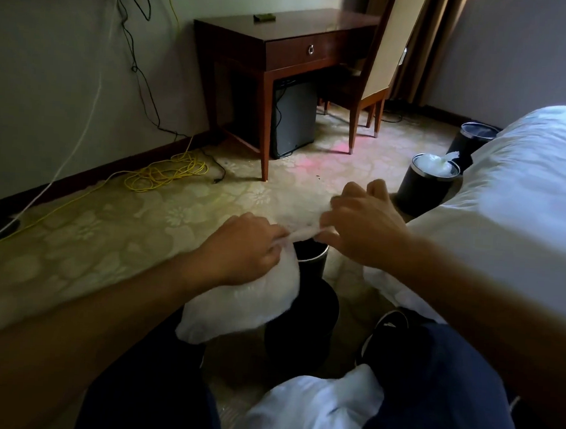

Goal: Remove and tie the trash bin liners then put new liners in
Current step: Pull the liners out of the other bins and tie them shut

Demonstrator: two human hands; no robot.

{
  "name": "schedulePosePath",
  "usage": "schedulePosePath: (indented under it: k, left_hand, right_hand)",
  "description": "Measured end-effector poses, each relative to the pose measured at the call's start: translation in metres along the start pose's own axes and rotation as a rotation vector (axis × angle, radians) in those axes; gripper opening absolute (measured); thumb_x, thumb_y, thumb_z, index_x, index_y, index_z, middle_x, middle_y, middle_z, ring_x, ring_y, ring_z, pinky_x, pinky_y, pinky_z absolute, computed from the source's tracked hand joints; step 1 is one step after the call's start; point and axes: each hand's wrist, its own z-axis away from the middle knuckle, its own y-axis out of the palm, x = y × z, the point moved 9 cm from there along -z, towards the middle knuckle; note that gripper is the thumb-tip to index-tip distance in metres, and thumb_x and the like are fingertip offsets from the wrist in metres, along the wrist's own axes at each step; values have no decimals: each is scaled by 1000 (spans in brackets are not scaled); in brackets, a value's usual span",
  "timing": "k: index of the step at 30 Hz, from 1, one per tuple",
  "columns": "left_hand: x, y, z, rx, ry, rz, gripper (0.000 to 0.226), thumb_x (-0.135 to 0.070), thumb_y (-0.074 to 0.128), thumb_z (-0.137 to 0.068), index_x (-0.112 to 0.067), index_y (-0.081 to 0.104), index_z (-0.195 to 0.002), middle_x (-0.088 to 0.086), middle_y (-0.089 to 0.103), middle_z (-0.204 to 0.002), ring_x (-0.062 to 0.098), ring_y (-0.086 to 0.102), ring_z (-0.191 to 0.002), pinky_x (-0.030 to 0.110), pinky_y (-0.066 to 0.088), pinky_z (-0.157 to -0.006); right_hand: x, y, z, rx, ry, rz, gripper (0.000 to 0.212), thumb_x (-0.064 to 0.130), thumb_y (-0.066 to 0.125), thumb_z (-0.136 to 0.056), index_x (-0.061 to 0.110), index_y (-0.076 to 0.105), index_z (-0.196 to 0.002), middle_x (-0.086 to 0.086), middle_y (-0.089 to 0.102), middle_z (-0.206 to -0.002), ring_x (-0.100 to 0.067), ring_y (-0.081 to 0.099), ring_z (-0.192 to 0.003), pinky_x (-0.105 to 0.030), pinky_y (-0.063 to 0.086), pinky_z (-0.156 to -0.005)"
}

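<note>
Where the knees parted: a white cloth (312, 411) lay between dark trouser legs, with a black shoe (385, 333) just beyond it on the right.
Nearest bin: the black bin (301, 321) sat on the carpet (108, 236) between the legs, right under the hands, its top partly hidden; whether it was upright could not be told.
Bag: the white bag (246, 298) was out of that bin and hung above it, its neck twisted into a rope stretched between the left hand (243, 248) and the right hand (364, 222).
Left hand: fingers clenched round the neck of the bag, knuckles up.
Right hand: thumb and fingers curled, pinching the far end of the twisted neck.
Bed: the white bed (507, 211) filled the right side, close to the right forearm.
Second bin: the second bin (426, 186) was on the floor beside the bed, a crumpled bag (434, 164) poking out of its top.
Third bin: the third bin (471, 139) was just behind it, its inside too dim to read.
Desk: the wooden desk (285, 48) was against the far wall, a chair (376, 71) at its right end, a small fridge (294, 119) beneath.
Cable: a yellow cable (168, 174) lay coiled by the left wall.
</note>
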Motion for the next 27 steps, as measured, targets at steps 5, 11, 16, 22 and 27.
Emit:
schedulePosePath:
  k: [5, 11, 16, 22, 27]
  left_hand:
    - [1, -7, -4, -65, -77, -447, 26, -28, 54, -96, -27, 56, -123, 3, 60, -105, 24, 60, -96, 35, 41, -78]
    - [6, -3, -13, 5, -268, -382, 35, -23, 58, -91, -22, 50, -125, 7, 62, -108, 28, 64, -97, 34, 37, -68]
    - [-10, 21, -15, 129, -206, 171, 43, -26, 56, -89, -28, 50, -131, 4, 66, -113, 28, 64, -101, 34, 48, -78]
    - [-14, 26, 6, 148, -261, 666, 20, -23, 52, -96, -15, 70, -97, 1, 68, -91, 18, 64, -86, 36, 51, -77]
    - [-4, 24, 15, 300, -221, 592, 30, -29, 35, -103, -16, 60, -95, 5, 57, -98, 21, 51, -91, 37, 41, -83]
  right_hand:
    - [-3, 13, 5, 133, -63, 54, 42, 65, 51, -94, 37, 70, -119, 4, 36, -151, -23, 24, -139, -51, 23, -112]
    - [25, 13, 15, 344, -77, -827, 54, 46, 65, -94, 33, 52, -145, 8, 51, -148, -11, 45, -137, -29, 36, -108]
    - [24, 5, 14, 153, 116, -1960, 39, 31, 42, -101, 16, 78, -101, 4, 67, -133, -31, 52, -135, -53, 31, -118]
    - [-22, 5, 12, -12, 262, -1092, 26, 5, 51, -97, 14, 63, -75, 8, 57, -75, -1, 54, -65, -28, 43, -72]
    - [-20, 12, 5, 56, 7, -104, 38, 54, 49, -101, 20, 64, -113, 2, 70, -100, -19, 64, -94, -45, 32, -109]
